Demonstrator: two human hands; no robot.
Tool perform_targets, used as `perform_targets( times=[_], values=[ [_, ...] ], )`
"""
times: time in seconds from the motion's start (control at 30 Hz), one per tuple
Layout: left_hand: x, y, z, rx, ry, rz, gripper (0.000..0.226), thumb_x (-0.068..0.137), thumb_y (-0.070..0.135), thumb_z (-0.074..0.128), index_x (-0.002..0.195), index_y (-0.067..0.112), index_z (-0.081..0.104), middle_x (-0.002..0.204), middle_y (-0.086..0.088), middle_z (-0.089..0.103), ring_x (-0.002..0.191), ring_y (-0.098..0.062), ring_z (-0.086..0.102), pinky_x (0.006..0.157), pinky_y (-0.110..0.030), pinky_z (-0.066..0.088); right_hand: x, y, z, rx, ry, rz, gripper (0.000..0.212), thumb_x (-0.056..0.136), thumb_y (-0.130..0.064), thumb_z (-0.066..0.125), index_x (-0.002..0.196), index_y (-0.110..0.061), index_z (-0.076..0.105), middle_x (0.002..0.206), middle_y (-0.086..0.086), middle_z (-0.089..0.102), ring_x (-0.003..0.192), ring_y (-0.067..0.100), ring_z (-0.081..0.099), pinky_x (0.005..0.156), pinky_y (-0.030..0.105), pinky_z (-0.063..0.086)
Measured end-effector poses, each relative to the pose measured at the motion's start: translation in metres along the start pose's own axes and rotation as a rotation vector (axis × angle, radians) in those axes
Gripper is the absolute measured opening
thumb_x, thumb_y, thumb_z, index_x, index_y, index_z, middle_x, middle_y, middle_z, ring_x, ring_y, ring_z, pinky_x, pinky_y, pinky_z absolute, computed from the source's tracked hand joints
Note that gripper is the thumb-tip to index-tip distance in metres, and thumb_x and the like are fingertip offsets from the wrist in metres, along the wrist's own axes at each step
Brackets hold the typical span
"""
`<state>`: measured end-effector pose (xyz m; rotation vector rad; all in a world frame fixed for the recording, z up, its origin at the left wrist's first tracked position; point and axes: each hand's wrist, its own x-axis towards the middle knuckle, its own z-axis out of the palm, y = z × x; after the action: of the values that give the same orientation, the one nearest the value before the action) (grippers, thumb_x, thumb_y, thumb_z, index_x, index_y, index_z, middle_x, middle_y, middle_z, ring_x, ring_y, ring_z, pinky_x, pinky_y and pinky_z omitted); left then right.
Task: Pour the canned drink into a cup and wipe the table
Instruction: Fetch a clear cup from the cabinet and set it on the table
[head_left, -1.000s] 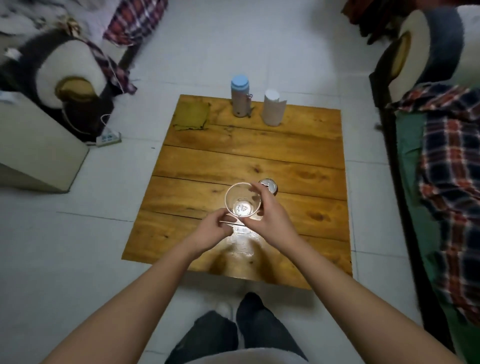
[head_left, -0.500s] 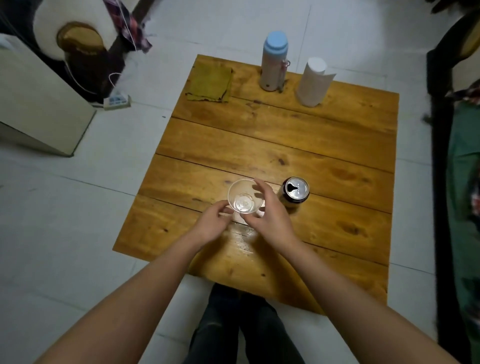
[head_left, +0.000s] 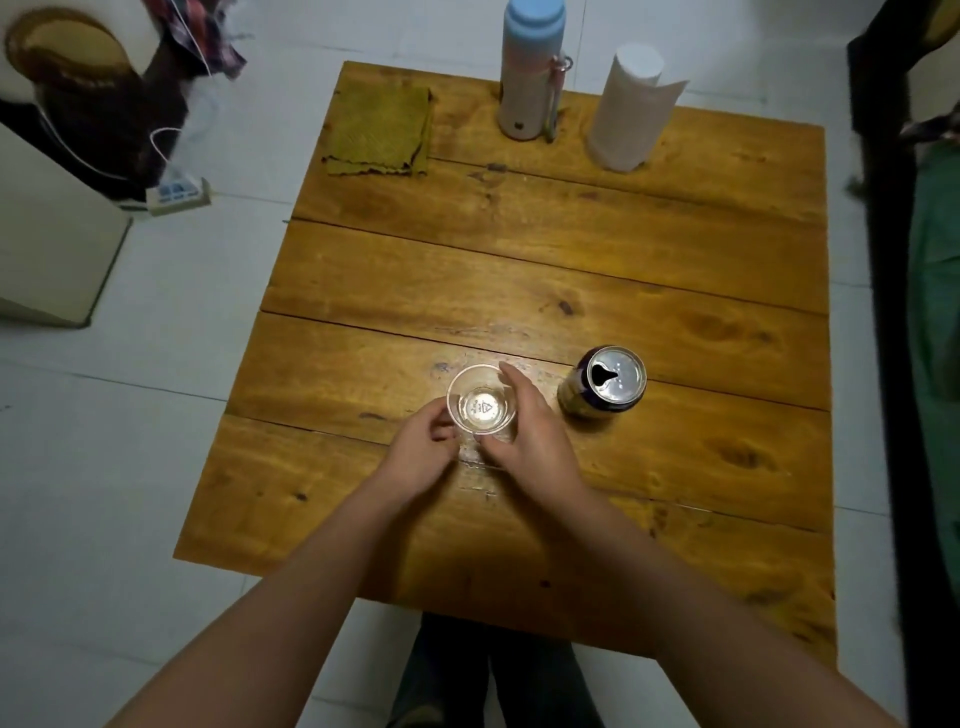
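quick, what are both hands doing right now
Left hand: fingers curled against the near left side of the clear plastic cup, holding it.
Right hand: wrapped round the cup's right side, holding it.

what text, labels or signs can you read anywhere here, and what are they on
No words or numbers can be read for sure.
Clear cup: a raised triangle mark on its bottom, like a recycling sign; the small marks around it are too small to read.
Can: print on its dark side wall, too blurred and foreshortened to read; small embossed marks on the lid, unreadable.
Flask, paper roll, green cloth: no text visible.
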<state>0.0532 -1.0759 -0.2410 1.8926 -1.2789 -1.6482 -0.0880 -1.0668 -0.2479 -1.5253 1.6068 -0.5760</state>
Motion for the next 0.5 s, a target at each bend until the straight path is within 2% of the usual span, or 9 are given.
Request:
perform_targets(
  times=[0.17, 0.33, 0.43, 0.5],
  values=[
    [0.005, -0.004, 0.002, -0.002, -0.003, 0.02, 0.052, 0.081, -0.019, 0.045, 0.125, 0.009, 0.049, 0.089, 0.009, 0.057, 0.076, -0.004, 0.053, 0.065, -0.003, 0.045, 0.0, 0.002, 0.003, 0.009, -0.002, 0.016, 0.078, 0.076, -0.015, 0.069, 0.142, -0.014, 0.027, 0.143, 0.002, 0.041, 0.129, 0.014, 0.038, 0.098, 0.012, 0.025],
    [0.002, -0.002, 0.001, -0.02, -0.009, 0.042, 0.051, 0.082, -0.019, 0.044, 0.124, 0.009, 0.048, 0.098, 0.002, 0.056, 0.079, -0.001, 0.053, 0.065, -0.002, 0.045, -0.002, 0.001, 0.001, -0.007, 0.004, 0.022, 0.083, 0.077, -0.018, 0.067, 0.145, -0.02, 0.019, 0.143, 0.0, 0.039, 0.129, 0.012, 0.037, 0.095, 0.012, 0.026],
    [-0.001, 0.0, 0.002, -0.007, -0.01, 0.038, 0.052, 0.081, -0.018, 0.046, 0.126, 0.009, 0.047, 0.103, -0.001, 0.054, 0.082, 0.002, 0.051, 0.067, -0.006, 0.044, -0.007, -0.002, -0.003, -0.032, -0.007, 0.011, 0.088, 0.078, -0.018, 0.067, 0.147, -0.023, 0.012, 0.146, 0.0, 0.034, 0.133, 0.012, 0.032, 0.1, 0.013, 0.023],
    [-0.003, 0.004, 0.002, -0.006, -0.009, 0.038, 0.054, 0.081, -0.017, 0.048, 0.129, 0.009, 0.045, 0.105, -0.002, 0.053, 0.086, -0.002, 0.051, 0.069, -0.009, 0.042, -0.013, -0.005, -0.008, -0.058, -0.001, -0.006, 0.086, 0.079, -0.018, 0.066, 0.146, -0.022, 0.013, 0.147, 0.0, 0.031, 0.135, 0.011, 0.028, 0.104, 0.013, 0.019]
  ],
)
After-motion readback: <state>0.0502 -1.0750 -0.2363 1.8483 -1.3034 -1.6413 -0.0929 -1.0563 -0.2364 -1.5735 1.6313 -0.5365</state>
